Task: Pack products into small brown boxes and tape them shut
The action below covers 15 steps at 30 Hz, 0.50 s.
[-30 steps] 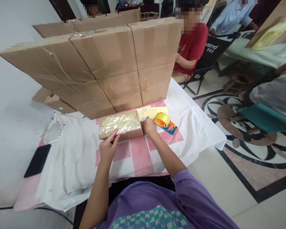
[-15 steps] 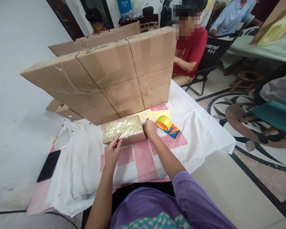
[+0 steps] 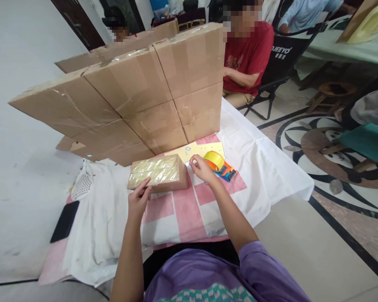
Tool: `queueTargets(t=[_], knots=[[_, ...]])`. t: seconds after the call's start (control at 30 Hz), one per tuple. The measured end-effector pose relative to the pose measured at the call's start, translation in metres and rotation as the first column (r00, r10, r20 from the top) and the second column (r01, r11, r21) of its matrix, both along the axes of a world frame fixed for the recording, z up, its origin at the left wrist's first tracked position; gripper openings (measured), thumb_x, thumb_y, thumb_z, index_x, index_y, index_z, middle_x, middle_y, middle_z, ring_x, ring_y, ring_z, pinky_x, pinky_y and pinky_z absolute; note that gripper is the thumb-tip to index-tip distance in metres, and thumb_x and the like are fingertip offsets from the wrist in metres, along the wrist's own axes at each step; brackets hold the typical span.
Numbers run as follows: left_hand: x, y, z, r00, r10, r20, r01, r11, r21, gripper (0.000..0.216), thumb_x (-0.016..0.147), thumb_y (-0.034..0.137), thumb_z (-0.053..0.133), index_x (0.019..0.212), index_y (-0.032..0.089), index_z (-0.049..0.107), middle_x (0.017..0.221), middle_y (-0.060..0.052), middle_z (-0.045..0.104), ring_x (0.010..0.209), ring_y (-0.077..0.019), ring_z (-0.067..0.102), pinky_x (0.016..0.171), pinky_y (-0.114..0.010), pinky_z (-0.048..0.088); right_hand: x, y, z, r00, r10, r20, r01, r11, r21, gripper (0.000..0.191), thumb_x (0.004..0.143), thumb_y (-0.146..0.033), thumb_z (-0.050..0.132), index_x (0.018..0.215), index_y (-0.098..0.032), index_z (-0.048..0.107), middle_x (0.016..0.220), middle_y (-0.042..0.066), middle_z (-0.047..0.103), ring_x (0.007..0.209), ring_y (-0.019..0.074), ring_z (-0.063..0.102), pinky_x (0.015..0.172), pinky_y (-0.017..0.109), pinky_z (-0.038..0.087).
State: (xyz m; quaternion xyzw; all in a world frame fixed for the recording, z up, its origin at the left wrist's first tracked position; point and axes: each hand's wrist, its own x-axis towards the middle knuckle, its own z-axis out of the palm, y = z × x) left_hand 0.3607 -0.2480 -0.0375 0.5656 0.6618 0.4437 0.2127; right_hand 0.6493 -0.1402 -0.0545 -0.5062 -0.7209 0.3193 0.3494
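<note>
A small cardboard box (image 3: 157, 174) with a tape-covered top lies on the pink and white cloth. My left hand (image 3: 138, 198) rests against its near left edge, fingers curled on the box. My right hand (image 3: 200, 167) hovers just right of the box, thumb and finger pinched on something too small to make out. Right beside that hand sits a tape dispenser (image 3: 219, 164) with a yellow roll, lying partly on a yellow sheet (image 3: 195, 150) with small stickers.
A wall of stacked cardboard boxes (image 3: 138, 92) stands behind the small box. A black phone (image 3: 64, 221) and a white perforated scoop (image 3: 82, 186) lie at the left. A person in a red shirt (image 3: 245, 58) sits beyond the table's far right; the table edge (image 3: 290, 197) drops off at the right.
My right hand has lifted off the box's right end and now pinches in the air beside it. The left hand stays on the box. The camera view shifted slightly.
</note>
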Motion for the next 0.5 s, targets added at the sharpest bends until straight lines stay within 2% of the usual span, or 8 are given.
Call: queueTargets(t=[0.1,0.2,0.3,0.5], knots=[[-0.003,0.003,-0.004,0.998,0.014,0.06,-0.013,1.0,-0.007,0.057,0.081,0.048,0.069,0.128,0.014,0.069,0.052,0.007,0.049,0.05,-0.0102,0.045,0.053,-0.024,0.04,0.011,-0.002,-0.005,0.949,0.229,-0.218,-0.216,0.973,0.08,0.014,0.099,-0.028,0.045,0.096,-0.021,0.057,0.099,0.002,0.061,0.079,0.0145,0.059,0.075,0.024,0.046],[0.001,0.004,-0.006,0.996,0.043,0.084,-0.044,0.999,0.006,0.058,0.081,0.047,0.069,0.128,0.013,0.068,0.052,0.007,0.051,0.049,-0.0097,0.045,0.052,-0.024,0.04,0.012,-0.003,-0.008,0.908,0.331,-0.256,-0.308,0.943,0.129,0.015,0.098,-0.026,0.047,0.093,-0.021,0.06,0.098,0.003,0.059,0.087,0.0164,0.058,0.081,0.026,0.045],[0.006,0.005,-0.007,0.992,0.055,0.113,-0.059,0.998,0.029,0.057,0.081,0.046,0.069,0.128,0.012,0.067,0.05,0.007,0.05,0.048,-0.009,0.046,0.051,-0.023,0.04,0.007,-0.004,-0.007,0.908,0.349,-0.23,-0.328,0.936,0.126,0.016,0.098,-0.021,0.045,0.094,-0.021,0.06,0.099,0.003,0.058,0.09,0.0168,0.058,0.085,0.027,0.045],[0.013,0.004,-0.011,0.979,0.096,0.179,-0.106,0.993,0.047,0.058,0.081,0.044,0.071,0.128,0.01,0.066,0.05,0.007,0.053,0.045,-0.008,0.046,0.046,-0.021,0.038,-0.005,-0.007,-0.01,0.935,0.283,-0.212,-0.271,0.959,0.083,0.015,0.093,-0.013,0.046,0.092,-0.022,0.059,0.097,0.002,0.057,0.089,0.0167,0.058,0.084,0.026,0.044]])
